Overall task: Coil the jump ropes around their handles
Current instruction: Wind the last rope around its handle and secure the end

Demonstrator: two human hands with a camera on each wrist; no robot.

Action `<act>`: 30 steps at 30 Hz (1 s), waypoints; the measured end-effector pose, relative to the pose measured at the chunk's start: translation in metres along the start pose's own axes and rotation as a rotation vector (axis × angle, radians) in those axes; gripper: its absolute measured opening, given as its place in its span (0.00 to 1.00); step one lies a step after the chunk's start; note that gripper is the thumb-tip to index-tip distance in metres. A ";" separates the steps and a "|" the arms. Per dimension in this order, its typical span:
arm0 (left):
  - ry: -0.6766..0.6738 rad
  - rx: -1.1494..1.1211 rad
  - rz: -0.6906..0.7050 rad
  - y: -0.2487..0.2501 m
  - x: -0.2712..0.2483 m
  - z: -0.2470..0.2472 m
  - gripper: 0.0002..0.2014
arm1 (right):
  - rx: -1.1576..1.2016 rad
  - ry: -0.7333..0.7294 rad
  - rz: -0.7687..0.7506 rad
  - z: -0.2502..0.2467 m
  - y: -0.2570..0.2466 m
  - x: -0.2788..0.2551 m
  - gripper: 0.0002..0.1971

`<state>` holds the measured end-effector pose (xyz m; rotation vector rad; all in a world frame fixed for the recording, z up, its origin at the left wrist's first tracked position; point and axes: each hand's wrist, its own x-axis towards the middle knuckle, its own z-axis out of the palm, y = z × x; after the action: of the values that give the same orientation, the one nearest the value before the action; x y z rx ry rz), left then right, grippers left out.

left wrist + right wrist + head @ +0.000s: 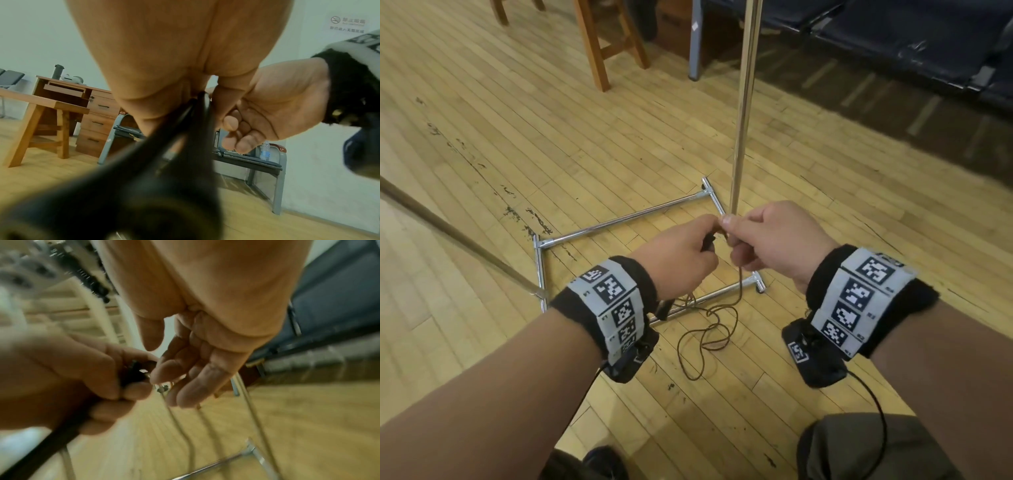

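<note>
Left hand [677, 257] grips handles [197, 116], right hand [774, 240] pinches rope [739, 287]

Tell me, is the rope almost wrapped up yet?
Not yet. No finished wraps show. The left hand grips the black handles, and the right hand pinches the brown rope beside them. Most of the rope still hangs down and lies in loose loops on the wooden floor, waiting to be wound.

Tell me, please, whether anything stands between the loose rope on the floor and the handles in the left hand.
Nothing visible does. The rope runs up freely from the floor past the chrome rack base to the right hand, beside the handles that the left hand holds.
</note>
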<state>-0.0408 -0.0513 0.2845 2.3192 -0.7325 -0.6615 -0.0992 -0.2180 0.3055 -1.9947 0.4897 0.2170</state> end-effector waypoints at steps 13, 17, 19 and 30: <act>0.077 -0.770 0.057 -0.007 0.004 -0.015 0.22 | 0.349 -0.374 -0.039 -0.015 0.002 -0.005 0.15; 0.396 -0.786 0.073 -0.001 0.002 -0.014 0.16 | 0.059 -0.427 0.003 -0.014 0.000 -0.001 0.14; 0.511 -0.857 0.072 0.009 0.003 -0.012 0.14 | 0.071 -0.449 0.070 -0.004 -0.002 -0.003 0.17; 0.720 -1.270 0.066 0.032 0.019 -0.010 0.15 | 0.491 -0.293 0.212 0.016 -0.003 -0.017 0.26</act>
<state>-0.0315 -0.0805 0.3083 1.1628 0.0279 -0.1047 -0.1121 -0.1982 0.3066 -1.4051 0.5074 0.4663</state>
